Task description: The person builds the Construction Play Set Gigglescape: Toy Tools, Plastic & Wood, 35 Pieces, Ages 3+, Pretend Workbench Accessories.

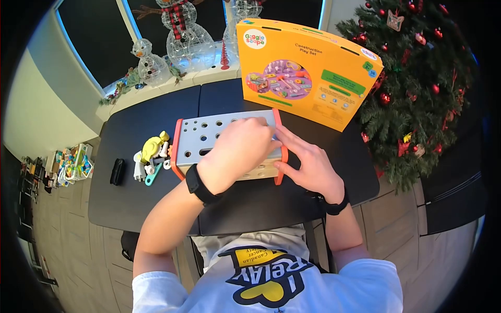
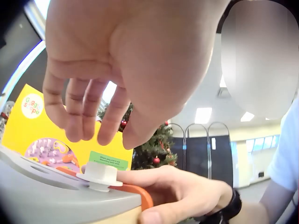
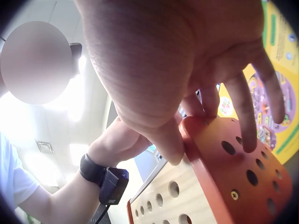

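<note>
A toy workbench with a holed grey top, wooden sides and orange-red end panels stands on the table. At the top's right end sits a white toy bolt, its flanged head raised above the surface. My left hand reaches across the top; its fingers hang down loosely over the bolt, apart from it in the left wrist view. With my right hand I hold the right end panel, thumb at the front edge and fingers over the top and outer face. The right index fingertip is right by the bolt.
Left of the workbench lies a pile of toy parts, including a yellow piece and a teal strip. A black case lies farther left. Behind stands a yellow Construction Play Set box, beside a decorated tree.
</note>
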Action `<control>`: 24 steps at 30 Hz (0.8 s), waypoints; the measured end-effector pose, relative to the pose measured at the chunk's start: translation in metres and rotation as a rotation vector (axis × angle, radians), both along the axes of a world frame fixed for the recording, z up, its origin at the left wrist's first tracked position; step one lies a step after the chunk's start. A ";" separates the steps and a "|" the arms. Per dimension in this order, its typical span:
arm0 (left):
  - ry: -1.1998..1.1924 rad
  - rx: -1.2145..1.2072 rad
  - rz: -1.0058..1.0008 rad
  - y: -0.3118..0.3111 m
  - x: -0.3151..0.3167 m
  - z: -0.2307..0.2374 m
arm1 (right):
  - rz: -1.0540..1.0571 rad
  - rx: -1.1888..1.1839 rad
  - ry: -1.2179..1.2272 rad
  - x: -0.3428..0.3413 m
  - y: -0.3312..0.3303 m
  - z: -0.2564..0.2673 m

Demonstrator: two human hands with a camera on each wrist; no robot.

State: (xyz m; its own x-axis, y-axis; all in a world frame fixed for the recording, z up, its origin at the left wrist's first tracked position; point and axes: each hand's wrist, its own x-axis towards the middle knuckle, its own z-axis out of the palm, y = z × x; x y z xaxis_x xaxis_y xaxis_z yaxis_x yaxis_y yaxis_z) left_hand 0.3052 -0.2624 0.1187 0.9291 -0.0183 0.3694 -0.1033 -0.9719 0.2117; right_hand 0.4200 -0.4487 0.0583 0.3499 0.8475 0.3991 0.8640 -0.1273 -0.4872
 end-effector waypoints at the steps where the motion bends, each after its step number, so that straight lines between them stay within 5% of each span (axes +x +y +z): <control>1: 0.023 0.029 -0.011 0.002 0.002 -0.002 | -0.002 0.017 -0.011 0.000 0.001 0.000; 14: 0.127 -0.357 -0.357 0.009 0.002 0.008 | -0.004 -0.012 0.019 0.003 0.002 0.001; 17: -0.163 -0.221 -0.162 0.002 0.005 0.003 | -0.003 -0.002 0.005 0.003 0.001 -0.002; 20: -0.094 -0.082 0.038 -0.005 0.002 -0.002 | 0.004 0.010 0.002 0.003 0.001 -0.001; 24: 0.066 0.055 0.064 -0.005 0.002 -0.006 | 0.015 0.024 -0.004 0.003 0.002 -0.001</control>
State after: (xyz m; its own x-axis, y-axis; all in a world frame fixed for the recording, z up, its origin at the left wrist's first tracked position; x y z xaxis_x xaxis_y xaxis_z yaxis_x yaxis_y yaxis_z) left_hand 0.3074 -0.2669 0.1127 0.9514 0.0233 0.3072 -0.0281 -0.9864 0.1620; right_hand 0.4228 -0.4470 0.0578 0.3355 0.8428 0.4208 0.8677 -0.1026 -0.4864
